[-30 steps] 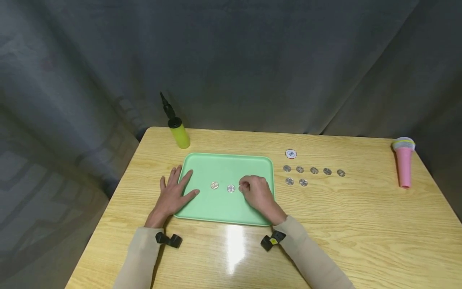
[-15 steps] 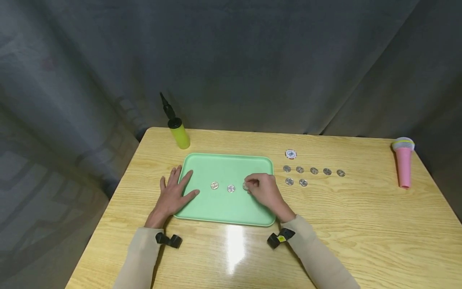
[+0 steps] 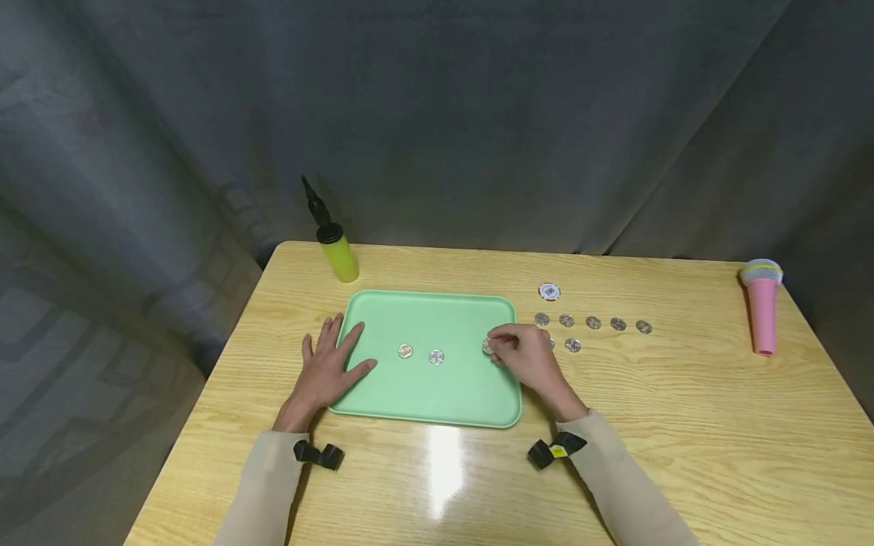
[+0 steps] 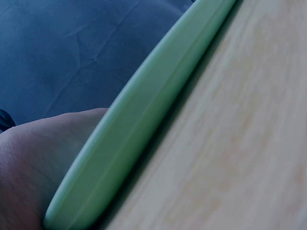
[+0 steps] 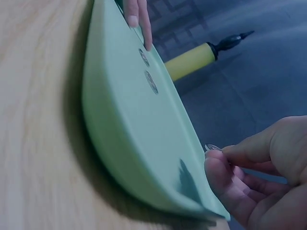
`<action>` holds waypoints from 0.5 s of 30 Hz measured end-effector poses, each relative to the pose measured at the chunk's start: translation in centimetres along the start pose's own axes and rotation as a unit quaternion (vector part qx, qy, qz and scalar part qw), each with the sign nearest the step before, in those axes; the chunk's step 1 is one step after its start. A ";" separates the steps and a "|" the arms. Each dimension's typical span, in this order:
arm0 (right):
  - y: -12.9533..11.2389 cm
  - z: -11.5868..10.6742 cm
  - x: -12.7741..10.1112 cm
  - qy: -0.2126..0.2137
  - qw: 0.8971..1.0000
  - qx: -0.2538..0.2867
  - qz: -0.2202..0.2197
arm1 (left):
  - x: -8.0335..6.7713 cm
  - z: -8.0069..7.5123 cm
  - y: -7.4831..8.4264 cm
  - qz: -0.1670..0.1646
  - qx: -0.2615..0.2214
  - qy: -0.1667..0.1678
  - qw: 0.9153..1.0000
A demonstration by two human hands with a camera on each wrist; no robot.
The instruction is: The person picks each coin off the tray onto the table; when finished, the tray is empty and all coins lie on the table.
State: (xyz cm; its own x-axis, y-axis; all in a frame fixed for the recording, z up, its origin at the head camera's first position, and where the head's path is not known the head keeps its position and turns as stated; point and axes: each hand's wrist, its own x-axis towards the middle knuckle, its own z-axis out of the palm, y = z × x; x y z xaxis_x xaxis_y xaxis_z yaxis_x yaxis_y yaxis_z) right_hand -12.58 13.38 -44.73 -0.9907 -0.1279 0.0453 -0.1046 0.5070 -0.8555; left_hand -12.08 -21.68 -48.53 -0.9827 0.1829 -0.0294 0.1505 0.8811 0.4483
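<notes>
The right hand pinches a silver coin between thumb and fingers, just above the right edge of the green tray. Two more coins lie side by side in the middle of the tray. The left hand rests flat, its fingers spread, on the tray's left rim. Other coins lie in rows on the wooden table, to the right of the tray.

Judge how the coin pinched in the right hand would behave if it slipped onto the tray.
The coin is thin, flat and metallic, so probably stiff and dense for its size. Pinched at its edge by the right hand, it looks easy to lose. Landing on edge, it might roll across the smooth green tray; the raised rim would likely stop it.
</notes>
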 end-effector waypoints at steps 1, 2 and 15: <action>0.2 -0.3 0.0 0.001 1.000 0.002 0.001 | 0.0 0.0 0.0 -0.001 0.000 0.000 1.000; 0.3 -0.5 0.0 0.002 1.000 0.002 0.001 | 0.0 0.0 0.0 -0.001 -0.001 -0.001 1.000; 2.0 -3.4 -0.5 0.027 0.999 -0.010 0.019 | 0.0 0.0 0.0 0.000 0.002 0.000 1.000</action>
State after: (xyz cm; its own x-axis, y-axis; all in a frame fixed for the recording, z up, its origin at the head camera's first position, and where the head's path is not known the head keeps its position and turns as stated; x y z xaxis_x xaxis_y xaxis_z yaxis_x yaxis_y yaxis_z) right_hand -12.58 17.41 -44.73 -0.9971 -0.0635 0.0414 -0.0687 0.5281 -0.8464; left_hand -12.05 -21.68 -48.53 -0.9829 0.1820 -0.0295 0.1501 0.8827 0.4452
